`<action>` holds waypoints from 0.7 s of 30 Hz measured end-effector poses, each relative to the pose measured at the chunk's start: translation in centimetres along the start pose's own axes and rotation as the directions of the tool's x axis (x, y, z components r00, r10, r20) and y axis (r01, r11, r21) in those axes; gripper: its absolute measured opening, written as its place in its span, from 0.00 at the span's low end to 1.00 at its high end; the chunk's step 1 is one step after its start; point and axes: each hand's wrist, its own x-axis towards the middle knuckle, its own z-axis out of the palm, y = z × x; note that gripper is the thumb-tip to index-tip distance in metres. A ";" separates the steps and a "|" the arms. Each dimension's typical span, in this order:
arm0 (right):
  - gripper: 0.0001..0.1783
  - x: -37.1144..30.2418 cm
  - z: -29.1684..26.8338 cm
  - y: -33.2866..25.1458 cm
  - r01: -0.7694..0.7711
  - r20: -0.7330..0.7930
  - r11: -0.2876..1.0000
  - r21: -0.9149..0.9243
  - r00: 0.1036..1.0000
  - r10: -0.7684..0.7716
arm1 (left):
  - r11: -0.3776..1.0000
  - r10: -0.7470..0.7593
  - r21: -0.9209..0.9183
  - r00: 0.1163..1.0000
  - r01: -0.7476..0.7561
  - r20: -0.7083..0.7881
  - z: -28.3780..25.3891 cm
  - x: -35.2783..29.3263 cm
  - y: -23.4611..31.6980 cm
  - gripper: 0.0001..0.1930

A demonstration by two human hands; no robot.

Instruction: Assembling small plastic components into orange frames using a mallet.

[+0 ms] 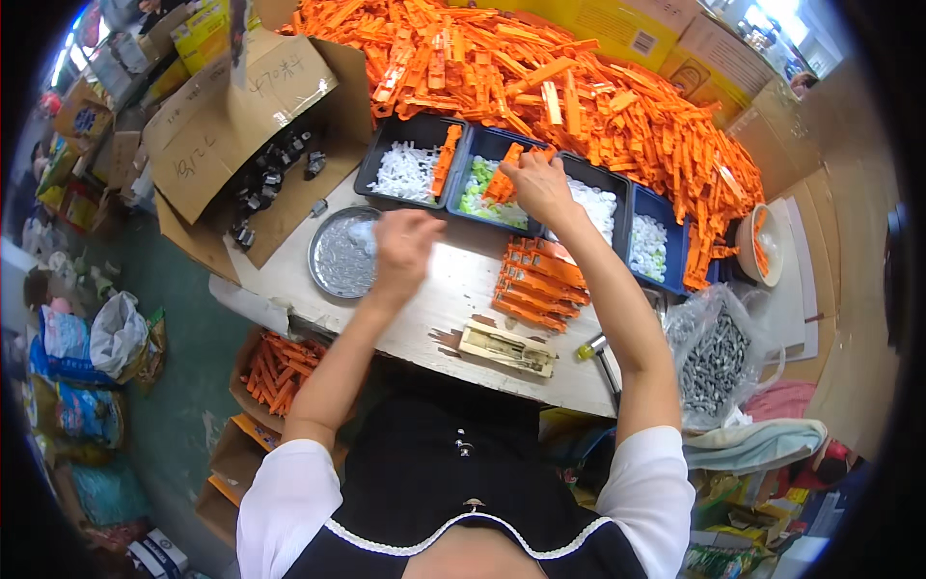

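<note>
My right hand (540, 183) is over the second tray (526, 228), a blue one with white and light-green small plastic parts (475, 193). Its fingers are curled down and closed on an orange plastic piece (503, 179) there. Smeared by motion, my left hand (409, 253) hovers between the round metal dish (323, 259) and the trays; whether it holds anything does not show. In front of the trays lies a row of orange plastic pieces (540, 282) fitted with pale parts. Closer to me sits a cream-coloured fixture (507, 348) with a long slot.
A large heap of orange pieces (540, 72) rises behind the trays. At left an open cardboard box (241, 125) holds dark metal parts. A hammer (593, 347) and a plastic bag of grey screw-like parts (716, 362) lie at right. Below the table edge stands a box of orange pieces (280, 374).
</note>
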 end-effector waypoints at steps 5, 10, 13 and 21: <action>0.12 3.2 2.5 -0.4 0.071 0.112 0.973 -0.218 0.993 -0.047 | 0.935 -0.308 0.136 0.940 0.328 -0.146 -7.0 -3.1 -10.6 0.07; 0.06 2.7 1.3 0.8 0.126 -0.090 0.967 -0.223 0.985 -0.149 | 0.781 -0.611 0.071 0.782 0.621 -0.123 -9.6 -4.1 -14.8 0.09; 0.06 1.5 -0.7 0.9 -0.028 -0.318 0.985 -0.169 0.948 -0.028 | 0.829 -0.554 0.031 0.828 0.558 -0.083 -7.8 -3.4 -16.5 0.10; 0.07 -8.1 -7.4 -2.4 -0.149 -0.210 0.977 -0.150 0.971 0.116 | 0.882 -0.394 0.373 0.884 0.287 0.253 -6.5 -0.6 -19.8 0.11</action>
